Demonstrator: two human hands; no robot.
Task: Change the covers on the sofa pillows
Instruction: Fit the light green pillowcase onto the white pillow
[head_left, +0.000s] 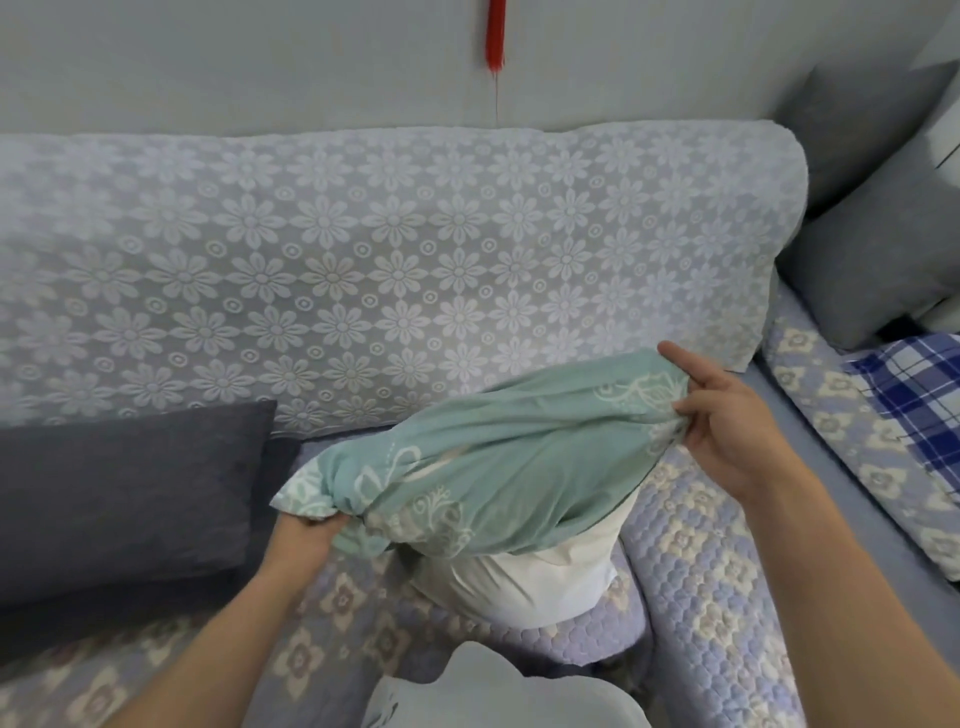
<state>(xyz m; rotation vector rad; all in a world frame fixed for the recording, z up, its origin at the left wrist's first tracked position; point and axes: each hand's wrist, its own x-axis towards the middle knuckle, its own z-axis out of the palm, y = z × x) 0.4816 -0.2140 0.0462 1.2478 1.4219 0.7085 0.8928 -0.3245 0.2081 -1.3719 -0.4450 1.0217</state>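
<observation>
Green cover (498, 457) sits partway over the white pillow (524, 577) on the sofa seat (701, 582), bunched in the left hand (306, 530) and pinched by the right hand (727, 421). Between the grips it stretches taut. Whether going on or coming off, the next pull likely needs both holds kept.

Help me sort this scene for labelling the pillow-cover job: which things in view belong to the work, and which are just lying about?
In the job:
- green patterned cover, half over the pillow
- white pillow, its lower part bare
- left hand, gripping one cover corner
- right hand, pinching the other corner

Lying about:
- dark grey pillow
- grey pillow
- blue plaid cloth
- red tassel
</observation>
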